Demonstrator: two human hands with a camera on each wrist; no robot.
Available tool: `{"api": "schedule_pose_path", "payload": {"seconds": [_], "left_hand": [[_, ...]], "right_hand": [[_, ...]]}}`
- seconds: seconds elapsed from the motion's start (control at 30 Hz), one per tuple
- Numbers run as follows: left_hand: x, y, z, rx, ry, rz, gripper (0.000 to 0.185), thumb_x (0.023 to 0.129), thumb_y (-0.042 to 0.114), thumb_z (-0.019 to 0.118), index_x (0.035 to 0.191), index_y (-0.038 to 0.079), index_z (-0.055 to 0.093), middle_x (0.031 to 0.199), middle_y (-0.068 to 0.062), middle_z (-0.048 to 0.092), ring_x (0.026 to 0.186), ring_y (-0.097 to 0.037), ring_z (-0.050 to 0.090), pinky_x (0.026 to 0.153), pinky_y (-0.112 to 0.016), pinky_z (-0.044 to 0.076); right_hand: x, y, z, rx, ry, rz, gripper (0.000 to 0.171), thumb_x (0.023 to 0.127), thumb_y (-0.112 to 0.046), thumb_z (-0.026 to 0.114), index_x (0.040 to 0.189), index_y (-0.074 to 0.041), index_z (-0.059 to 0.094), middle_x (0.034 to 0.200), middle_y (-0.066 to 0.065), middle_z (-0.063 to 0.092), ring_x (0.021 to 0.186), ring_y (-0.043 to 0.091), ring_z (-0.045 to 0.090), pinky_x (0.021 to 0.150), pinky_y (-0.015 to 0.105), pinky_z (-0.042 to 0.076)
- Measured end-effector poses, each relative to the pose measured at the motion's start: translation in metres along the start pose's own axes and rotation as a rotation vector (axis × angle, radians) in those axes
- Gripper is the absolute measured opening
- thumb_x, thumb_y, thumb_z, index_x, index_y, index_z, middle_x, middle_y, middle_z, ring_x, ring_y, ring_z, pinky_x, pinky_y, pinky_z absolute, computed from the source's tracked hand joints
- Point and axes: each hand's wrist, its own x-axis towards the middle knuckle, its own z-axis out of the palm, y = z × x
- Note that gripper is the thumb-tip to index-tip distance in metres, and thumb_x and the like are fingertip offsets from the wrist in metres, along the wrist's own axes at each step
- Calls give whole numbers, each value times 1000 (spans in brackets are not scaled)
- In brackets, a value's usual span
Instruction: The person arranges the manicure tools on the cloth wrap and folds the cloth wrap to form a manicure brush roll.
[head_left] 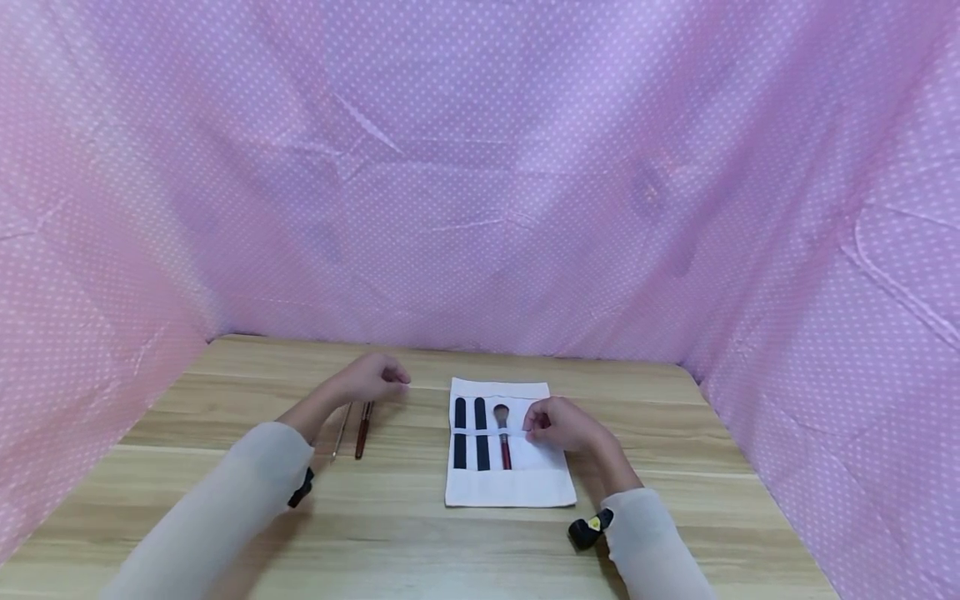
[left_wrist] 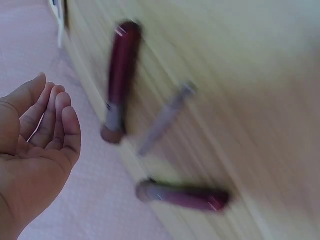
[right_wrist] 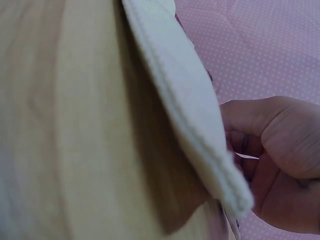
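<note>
While the right hand (head_left: 561, 425) rested on the white cloth brush roll (head_left: 510, 487), its fingers (right_wrist: 235, 117) were curled narrow over the cloth's right part, apparently pinching it; the right wrist view showed the cloth edge lifted just beside them. One red-handled powder brush (head_left: 502, 437) sat tucked under the band just left of those fingers, with two black files (head_left: 470, 433) slotted further left; the slots beneath the fingers looked unfilled. The left hand (head_left: 372, 379) hovered with loosely curled fingers (left_wrist: 55, 117) holding nothing, directly above two loose brushes (head_left: 355, 429) lying on the counter (head_left: 675, 417); the left wrist view, blurred, suggested a third. Judged step: loading the roll, one brush in, the rest waiting. Next move would call for the left fingers to close on a loose brush handle while the right kept the slot open.
</note>
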Motion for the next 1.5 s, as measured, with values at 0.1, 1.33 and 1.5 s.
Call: {"api": "schedule_pose_path", "payload": {"seconds": [0.1,1.33,1.5], "left_hand": [[-10,-9,-7,-2,12,-14,18,90,14,66,102,2,69,96,-5,68,90,-18,62,80,-36,52],[-21,-9,28,-88,-95,27,39,71,2,80,106,6,62,93,-5,60,83,-16,58,73,-26,52],[-15,-2,38,-48,-103,32,31,75,4,77,103,6,64,88,-3,62,81,-15,57,72,-29,50]], "right_hand": [[0,1,0,-5,4,0,12,85,-5,68,83,-17,66,73,-5,58,70,11,52,61,25,45],[1,3,2,-6,24,34,14,85,-5,66,82,-18,65,73,-3,58,69,12,52,60,26,45],[-1,3,3,5,20,34,14,86,-4,66,83,-18,65,74,-3,58,71,13,52,61,27,45]]}}
